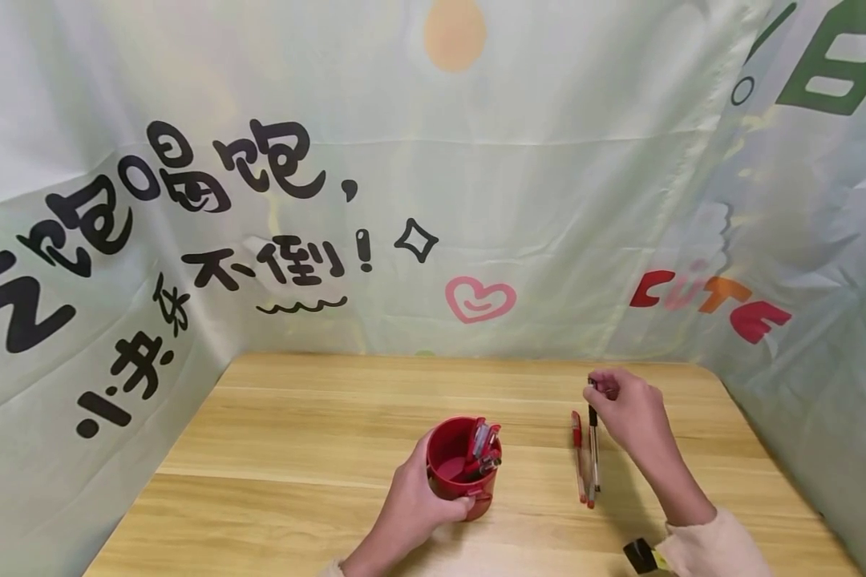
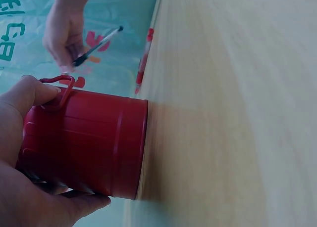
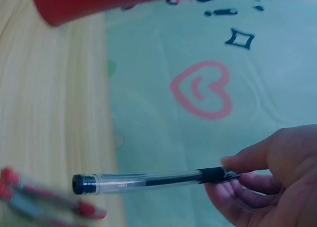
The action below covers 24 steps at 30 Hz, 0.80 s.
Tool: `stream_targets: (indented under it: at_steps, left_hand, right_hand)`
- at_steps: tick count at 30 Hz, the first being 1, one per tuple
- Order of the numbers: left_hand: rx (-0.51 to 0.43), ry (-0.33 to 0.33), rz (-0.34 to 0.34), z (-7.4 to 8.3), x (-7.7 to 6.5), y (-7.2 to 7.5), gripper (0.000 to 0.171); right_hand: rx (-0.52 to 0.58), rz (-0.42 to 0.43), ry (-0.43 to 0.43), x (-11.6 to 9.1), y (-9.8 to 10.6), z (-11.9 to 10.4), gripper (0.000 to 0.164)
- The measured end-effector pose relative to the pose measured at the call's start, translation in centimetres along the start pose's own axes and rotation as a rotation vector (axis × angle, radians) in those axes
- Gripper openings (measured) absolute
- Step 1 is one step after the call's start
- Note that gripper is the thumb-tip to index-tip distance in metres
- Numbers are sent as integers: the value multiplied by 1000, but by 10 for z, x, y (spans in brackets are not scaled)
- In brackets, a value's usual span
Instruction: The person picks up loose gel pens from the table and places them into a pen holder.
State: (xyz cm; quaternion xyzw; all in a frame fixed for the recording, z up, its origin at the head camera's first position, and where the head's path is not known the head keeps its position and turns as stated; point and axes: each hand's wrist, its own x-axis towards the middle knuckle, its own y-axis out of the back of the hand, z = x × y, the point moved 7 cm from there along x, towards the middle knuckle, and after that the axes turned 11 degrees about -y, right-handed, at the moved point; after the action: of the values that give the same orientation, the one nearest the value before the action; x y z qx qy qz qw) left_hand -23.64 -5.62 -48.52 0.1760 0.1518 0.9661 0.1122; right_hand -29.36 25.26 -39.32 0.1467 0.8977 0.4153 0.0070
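My left hand (image 1: 420, 493) grips a red mug (image 2: 94, 143) round its side, the thumb by its wire-like handle (image 2: 67, 91). Several pens (image 1: 483, 449) lean inside the mug against its right wall. Above the right part of the table, my right hand (image 1: 633, 409) pinches a black pen (image 3: 153, 181) with a clear barrel near its dark grip end. That pen hangs steeply, its black end cap (image 3: 84, 184) pointing down to the table. Just beside it lie red pens (image 1: 578, 457) on the wood, blurred in the right wrist view.
The wooden table (image 1: 274, 449) runs back to a printed cloth (image 1: 548, 200) that hangs behind it and at both sides. A small black device (image 1: 641, 554) sits at my right wrist, by the pale sleeve (image 1: 718, 545).
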Motion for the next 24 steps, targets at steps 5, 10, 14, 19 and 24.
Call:
stream_targets:
  at_steps: [5, 10, 14, 19, 24]
  left_hand:
    - [-2, -6, -1, 0, 0, -1, 92]
    - [2, -9, -2, 1, 1, -1, 92]
    - [-1, -14, 0, 1, 1, -1, 91]
    - [-6, -7, -2, 1, 1, -1, 92]
    - [1, 0, -2, 1, 1, 0, 92]
  right_hand:
    - [148, 60, -21, -7, 11, -16, 34]
    - [357, 33, -98, -12, 15, -29, 39]
    - [512, 36, -118, -16, 14, -43, 41]
    - [637, 61, -78, -24, 12, -61, 36]
    - [713, 70, -18, -32, 8, -76, 31]
